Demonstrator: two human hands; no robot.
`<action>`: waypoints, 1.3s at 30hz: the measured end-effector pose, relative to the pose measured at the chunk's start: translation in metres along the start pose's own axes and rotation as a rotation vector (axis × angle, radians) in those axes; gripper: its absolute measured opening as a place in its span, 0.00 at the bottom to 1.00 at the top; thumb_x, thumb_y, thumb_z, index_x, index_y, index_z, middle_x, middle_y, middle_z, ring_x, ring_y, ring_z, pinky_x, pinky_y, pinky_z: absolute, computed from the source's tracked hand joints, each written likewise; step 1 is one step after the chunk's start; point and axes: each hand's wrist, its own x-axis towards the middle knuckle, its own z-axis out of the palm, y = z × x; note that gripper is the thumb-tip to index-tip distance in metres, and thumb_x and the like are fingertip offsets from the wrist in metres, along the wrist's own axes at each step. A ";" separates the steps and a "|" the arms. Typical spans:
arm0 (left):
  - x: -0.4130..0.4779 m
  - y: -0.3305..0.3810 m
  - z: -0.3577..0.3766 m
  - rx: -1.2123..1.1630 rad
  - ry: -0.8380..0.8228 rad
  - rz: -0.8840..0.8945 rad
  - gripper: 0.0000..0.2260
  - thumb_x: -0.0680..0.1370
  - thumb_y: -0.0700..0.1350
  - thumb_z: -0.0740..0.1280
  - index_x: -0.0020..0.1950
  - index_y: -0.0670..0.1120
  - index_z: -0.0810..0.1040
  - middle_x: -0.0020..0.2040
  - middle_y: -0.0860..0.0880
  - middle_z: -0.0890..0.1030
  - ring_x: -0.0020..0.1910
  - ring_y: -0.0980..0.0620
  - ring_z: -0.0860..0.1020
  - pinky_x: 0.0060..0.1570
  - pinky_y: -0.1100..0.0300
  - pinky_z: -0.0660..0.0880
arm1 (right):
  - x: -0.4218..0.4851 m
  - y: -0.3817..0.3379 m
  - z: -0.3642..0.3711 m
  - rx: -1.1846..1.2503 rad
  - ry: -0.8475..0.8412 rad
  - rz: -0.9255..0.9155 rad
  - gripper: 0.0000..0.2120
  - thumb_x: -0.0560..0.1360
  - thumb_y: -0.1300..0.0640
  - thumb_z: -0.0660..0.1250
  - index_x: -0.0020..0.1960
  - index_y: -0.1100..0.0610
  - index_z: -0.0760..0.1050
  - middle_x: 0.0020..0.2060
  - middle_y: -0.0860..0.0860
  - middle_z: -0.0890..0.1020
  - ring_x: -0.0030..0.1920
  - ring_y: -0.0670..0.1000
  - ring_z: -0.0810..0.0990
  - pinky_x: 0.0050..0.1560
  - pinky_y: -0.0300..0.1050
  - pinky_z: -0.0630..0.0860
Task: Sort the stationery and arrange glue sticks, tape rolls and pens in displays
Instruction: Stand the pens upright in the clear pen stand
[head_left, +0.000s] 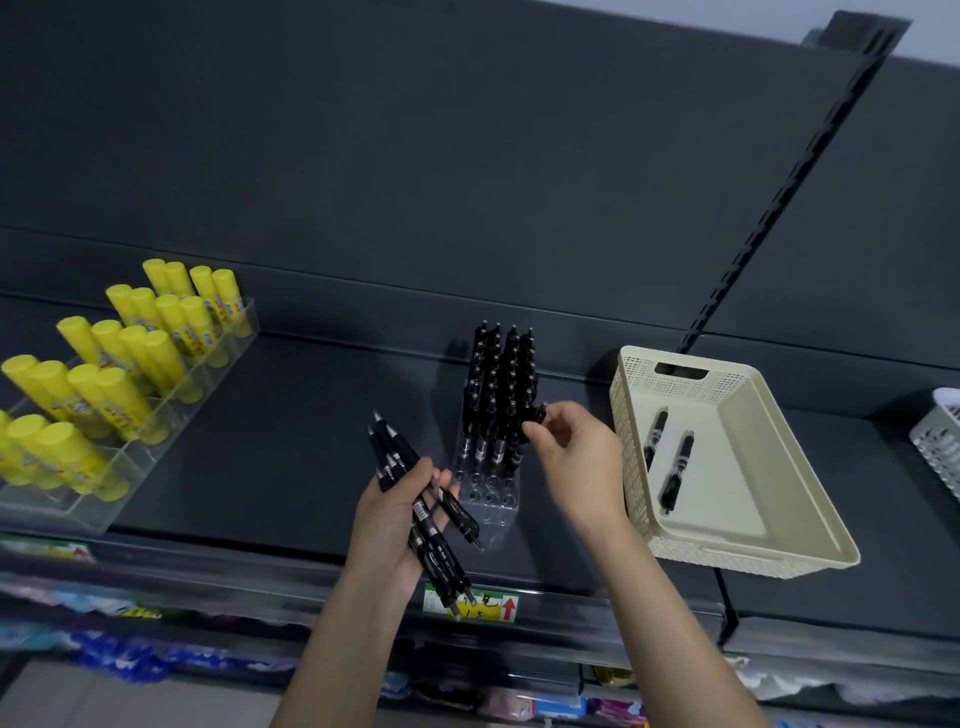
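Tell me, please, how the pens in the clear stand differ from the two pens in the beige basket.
The stand pens are upright in the clear stand; the basket pens lie flat on the floor of the beige basket. The stand pens are many, packed in rows; the basket pens are two, set apart. Both are black pens of similar look.

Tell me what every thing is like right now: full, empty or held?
Left hand: grips a pen bunch.
Right hand: pinches one pen at the stand's edge.
Stand: back rows full of upright pens, front holes empty.
Basket: nearly empty, two loose pens lying inside.
Glue sticks: standing in rows, leaning, in the clear tray.
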 end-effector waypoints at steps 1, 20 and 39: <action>-0.001 0.000 0.000 -0.012 -0.005 -0.005 0.03 0.77 0.36 0.67 0.46 0.42 0.74 0.37 0.45 0.78 0.38 0.51 0.80 0.46 0.55 0.81 | -0.001 0.000 0.000 -0.002 -0.012 0.012 0.08 0.74 0.56 0.70 0.39 0.56 0.74 0.33 0.47 0.77 0.34 0.45 0.74 0.37 0.36 0.71; -0.005 0.005 0.003 -0.096 0.027 0.017 0.04 0.77 0.34 0.66 0.52 0.37 0.76 0.47 0.41 0.82 0.48 0.47 0.83 0.42 0.57 0.82 | -0.017 -0.012 -0.006 -0.163 -0.061 0.061 0.09 0.75 0.53 0.69 0.51 0.58 0.77 0.45 0.51 0.81 0.46 0.51 0.79 0.46 0.42 0.74; -0.001 0.018 -0.010 -0.120 0.079 -0.035 0.03 0.78 0.33 0.63 0.45 0.38 0.73 0.44 0.40 0.77 0.52 0.43 0.80 0.44 0.50 0.78 | -0.023 -0.045 -0.008 0.547 0.044 0.140 0.02 0.73 0.62 0.71 0.43 0.58 0.79 0.38 0.55 0.84 0.39 0.50 0.83 0.44 0.47 0.81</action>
